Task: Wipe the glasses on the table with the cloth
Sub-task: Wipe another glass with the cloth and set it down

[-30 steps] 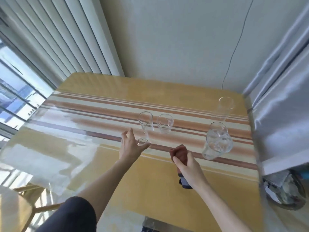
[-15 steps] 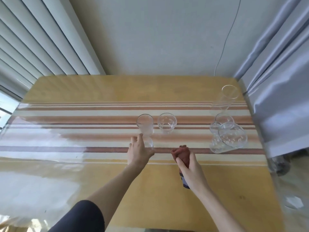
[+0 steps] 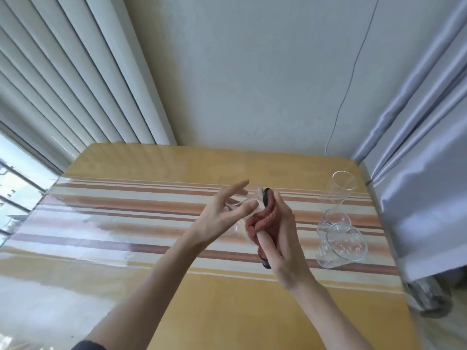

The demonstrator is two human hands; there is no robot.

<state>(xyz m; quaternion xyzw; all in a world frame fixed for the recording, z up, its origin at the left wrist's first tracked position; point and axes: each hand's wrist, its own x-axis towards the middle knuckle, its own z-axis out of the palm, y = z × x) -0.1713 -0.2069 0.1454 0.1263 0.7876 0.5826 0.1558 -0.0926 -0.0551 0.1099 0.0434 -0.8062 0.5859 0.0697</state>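
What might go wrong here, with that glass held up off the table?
The small clear glass is pinched only by the left hand's fingertips while the right hand pushes the reddish-brown cloth against it; it may slip and fall. The clear glass pitcher and tall clear glass stand near the right elbow's path.

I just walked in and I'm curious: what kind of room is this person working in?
Probably a home dining corner or enclosed balcony: a table with a striped cover, pushed against a plain wall, with slatted blinds at a window on the left, pale curtains on the right, and drinking glasses set out.
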